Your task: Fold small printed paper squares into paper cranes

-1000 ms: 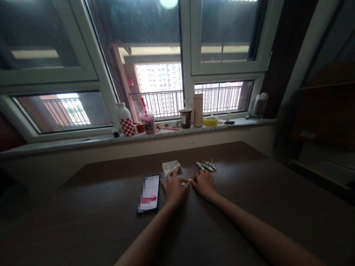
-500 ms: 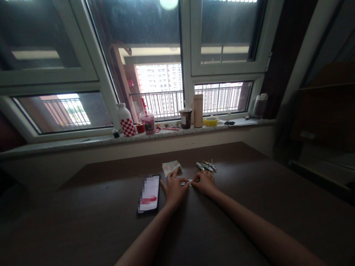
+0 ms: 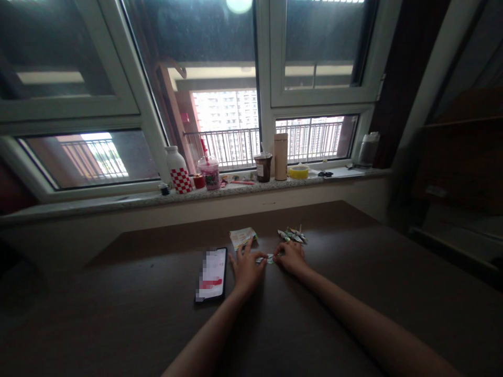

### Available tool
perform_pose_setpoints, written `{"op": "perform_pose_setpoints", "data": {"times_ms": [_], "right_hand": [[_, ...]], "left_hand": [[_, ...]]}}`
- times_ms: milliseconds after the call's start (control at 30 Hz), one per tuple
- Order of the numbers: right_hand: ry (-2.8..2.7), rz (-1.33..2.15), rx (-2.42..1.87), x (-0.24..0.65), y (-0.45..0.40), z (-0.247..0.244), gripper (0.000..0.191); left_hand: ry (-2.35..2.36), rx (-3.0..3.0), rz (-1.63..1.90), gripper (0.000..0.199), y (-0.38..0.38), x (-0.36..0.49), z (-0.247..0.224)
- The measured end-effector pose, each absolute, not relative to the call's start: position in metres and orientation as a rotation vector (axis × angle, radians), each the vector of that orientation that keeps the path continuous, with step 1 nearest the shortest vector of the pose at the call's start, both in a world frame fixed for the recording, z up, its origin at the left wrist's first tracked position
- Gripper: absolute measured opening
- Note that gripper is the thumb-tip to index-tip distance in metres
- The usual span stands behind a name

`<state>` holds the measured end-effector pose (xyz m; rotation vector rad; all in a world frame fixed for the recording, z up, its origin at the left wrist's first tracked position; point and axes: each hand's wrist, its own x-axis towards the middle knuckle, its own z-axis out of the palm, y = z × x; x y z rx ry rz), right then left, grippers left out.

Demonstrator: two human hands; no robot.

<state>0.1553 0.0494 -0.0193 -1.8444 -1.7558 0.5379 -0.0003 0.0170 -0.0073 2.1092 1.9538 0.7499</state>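
A small whitish-green piece of paper lies low over the dark table between my two hands. My left hand pinches its left end with thumb and forefinger, the other fingers spread toward the back. On the opposite end, the fingertips of my right hand are closed on the paper too. Just beyond my left fingers rests a stack of printed paper sheets. Past my right hand is a little heap of folded or twisted paper pieces. How the held paper is folded is too small to tell.
A phone with a lit screen lies left of my left hand on the brown table. On the windowsill stand a checkered bottle, a pink drink cup, a dark cup, a tan flask and yellow tape.
My right hand has shifted very slightly right, and a little more of the paper shows between my fingertips. My left hand is nearly still.
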Motion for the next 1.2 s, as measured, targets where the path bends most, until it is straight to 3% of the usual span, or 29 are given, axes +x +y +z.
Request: {"op": "perform_pose_setpoints", "data": {"times_ms": [500,1200], "right_hand": [[-1.841,0.542,-1.691,0.171,0.048,-0.026,0.026],[-1.825,0.529,-1.621,0.174,0.048,-0.029,0.024]], "left_hand": [[1.919,2.084,0.684,0.029,0.016,-0.006,-0.008],[1.939,2.127,0.789,0.010,0.020,0.001,-0.007]]}}
